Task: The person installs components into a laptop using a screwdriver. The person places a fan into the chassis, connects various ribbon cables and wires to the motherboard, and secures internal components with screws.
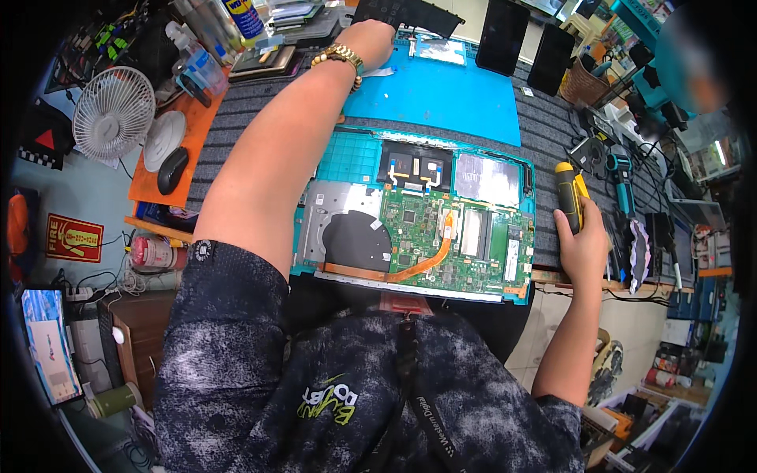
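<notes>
An opened laptop base (441,236) with a teal shell lies across the table's near edge. Its green circuit board, round black fan (356,240) and copper heat pipe (422,266) are exposed. Stretched past it to the far side, my left hand (368,43) is closed at the edge of a flat black laptop battery (414,14), its fingertips partly hidden. My right hand (585,236), to the right of the laptop base, grips a yellow and black screwdriver (569,197) with its thick end pointing up.
A blue mat (449,98) lies behind the laptop base on a ribbed grey table cover. Two dark tablet-like panels (502,37) stand at the far right. On the left are a white fan (114,113) and a black mouse (173,170). Tools and cables (623,177) crowd the right side.
</notes>
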Demonstrator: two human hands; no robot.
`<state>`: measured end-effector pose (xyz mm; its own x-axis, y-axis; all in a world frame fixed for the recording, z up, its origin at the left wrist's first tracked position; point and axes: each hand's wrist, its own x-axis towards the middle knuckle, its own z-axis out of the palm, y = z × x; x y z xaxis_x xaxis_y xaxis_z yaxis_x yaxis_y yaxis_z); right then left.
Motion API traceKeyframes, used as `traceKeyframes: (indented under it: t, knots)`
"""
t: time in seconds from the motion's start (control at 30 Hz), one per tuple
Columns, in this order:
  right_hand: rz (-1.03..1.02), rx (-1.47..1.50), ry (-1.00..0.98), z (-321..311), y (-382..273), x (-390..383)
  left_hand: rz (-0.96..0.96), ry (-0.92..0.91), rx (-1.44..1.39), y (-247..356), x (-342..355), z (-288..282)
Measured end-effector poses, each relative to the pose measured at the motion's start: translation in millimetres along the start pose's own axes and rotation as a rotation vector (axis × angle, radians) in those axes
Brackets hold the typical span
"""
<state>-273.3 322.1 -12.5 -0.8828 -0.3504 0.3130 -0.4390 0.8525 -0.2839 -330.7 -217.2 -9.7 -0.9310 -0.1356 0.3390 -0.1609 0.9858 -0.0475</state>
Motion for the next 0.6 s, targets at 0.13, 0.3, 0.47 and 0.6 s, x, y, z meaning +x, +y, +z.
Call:
traceKeyframes:
  t: [0.13,0.3,0.47,0.6]
  knots:
    - [0.022,0.071,-0.048,-8,1,5,-0.052,0.047,-0.085,-4,-10,-9]
    - [0.103,0.296,-0.069,-22,13,12,0.009,0.168,-0.257,-7,-34,-46]
    - [0.161,0.487,0.021,-29,28,15,0.026,0.237,-0.422,-5,-78,-86]
    - [0.197,0.524,-0.108,-27,24,17,0.064,0.233,-0.353,-15,-101,-90]
